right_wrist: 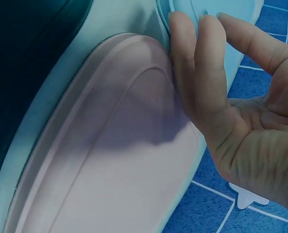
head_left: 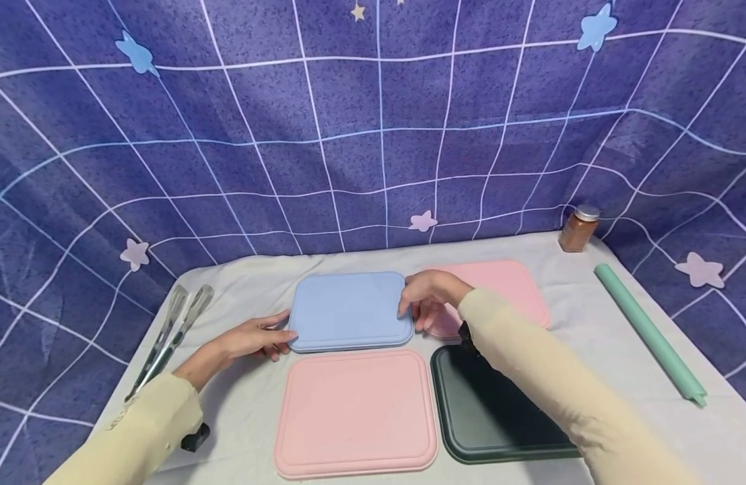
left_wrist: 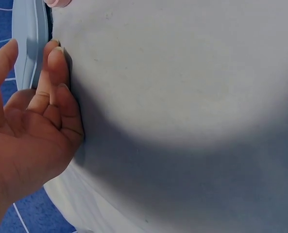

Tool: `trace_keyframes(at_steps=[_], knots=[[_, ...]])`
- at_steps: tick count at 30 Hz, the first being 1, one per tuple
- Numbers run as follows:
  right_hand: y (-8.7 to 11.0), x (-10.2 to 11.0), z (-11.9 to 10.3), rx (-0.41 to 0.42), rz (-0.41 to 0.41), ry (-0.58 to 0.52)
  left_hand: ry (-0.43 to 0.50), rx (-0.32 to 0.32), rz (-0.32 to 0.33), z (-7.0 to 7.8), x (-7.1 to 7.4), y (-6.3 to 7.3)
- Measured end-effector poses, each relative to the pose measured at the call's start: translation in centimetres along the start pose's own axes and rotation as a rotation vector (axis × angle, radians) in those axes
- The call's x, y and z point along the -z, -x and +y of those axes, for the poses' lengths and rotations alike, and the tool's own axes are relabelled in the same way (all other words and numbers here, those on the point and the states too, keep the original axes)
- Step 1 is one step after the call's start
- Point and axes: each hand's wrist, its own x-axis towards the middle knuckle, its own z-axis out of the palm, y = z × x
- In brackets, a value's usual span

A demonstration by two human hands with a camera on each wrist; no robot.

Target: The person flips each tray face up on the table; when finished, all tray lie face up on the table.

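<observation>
A light blue rectangular board (head_left: pixel 349 311) with rounded corners and a grooved border lies at the back middle of the table. My left hand (head_left: pixel 254 339) grips its left edge, thumb on top and fingers at the side; the left wrist view shows the hand (left_wrist: pixel 37 111) with the board's edge (left_wrist: pixel 31 43) between thumb and fingers. At the right edge, my right hand (head_left: pixel 430 296) holds the board between thumb and fingers. Its fingers also lie beside a pink board (head_left: pixel 500 283), partly hidden by the right arm. What the fingertips do under the blue board is hidden.
In front lie another pink board (head_left: pixel 356 414) and a dark green board (head_left: pixel 500 411), partly under the right sleeve. Metal tongs (head_left: pixel 173 330) lie at left. A brown jar (head_left: pixel 579 229) stands back right, near a green roll (head_left: pixel 648 330). A patterned curtain (head_left: pixel 349 155) hangs behind.
</observation>
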Motion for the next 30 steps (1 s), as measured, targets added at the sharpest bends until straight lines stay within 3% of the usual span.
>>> trace_keyframes(at_steps=[7, 14, 21, 30], knots=[[0.0, -0.3, 0.6, 0.046, 0.031, -0.088, -0.001, -0.011, 0.01, 0.1, 0.2, 0.2], [0.0, -0.8, 0.6, 0.063, 0.052, -0.091, 0.025, -0.06, 0.065, 0.7, -0.4, 0.5], [0.0, -0.8, 0.7, 0.058, 0.037, -0.106, 0.033, -0.072, 0.105, 2.3, -0.7, 1.4], [-0.3, -1.0, 0.7, 0.074, 0.012, -0.164, 0.001, -0.05, 0.12, 5.1, 0.7, 3.1]])
